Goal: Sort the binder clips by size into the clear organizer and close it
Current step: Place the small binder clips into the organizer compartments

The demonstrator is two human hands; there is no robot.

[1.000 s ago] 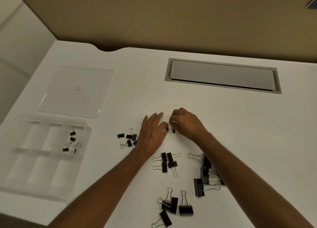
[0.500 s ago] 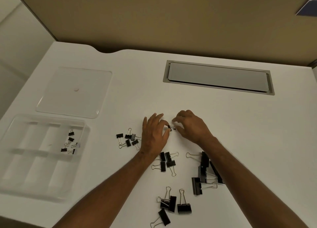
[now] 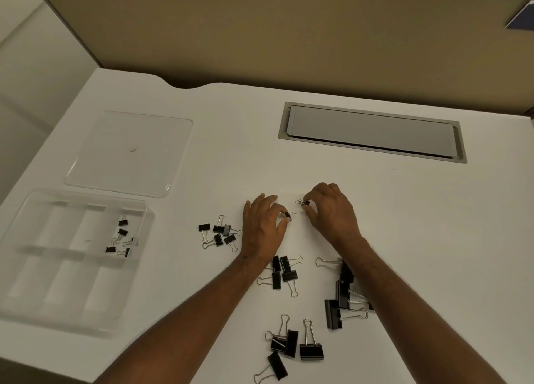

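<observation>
Two tiny black binder clips, one per hand: left hand (image 3: 264, 224) pinches one (image 3: 288, 216) at its fingertips, right hand (image 3: 329, 210) pinches another (image 3: 304, 202), mid-tabletop. Loose clip clusters (image 3: 221, 233) lie nearer the tabletop's front edge. Clear organizer (image 3: 37, 268), lid (image 3: 130, 152) off, sits by the left edge, small clips (image 3: 121, 239) in one compartment.
</observation>
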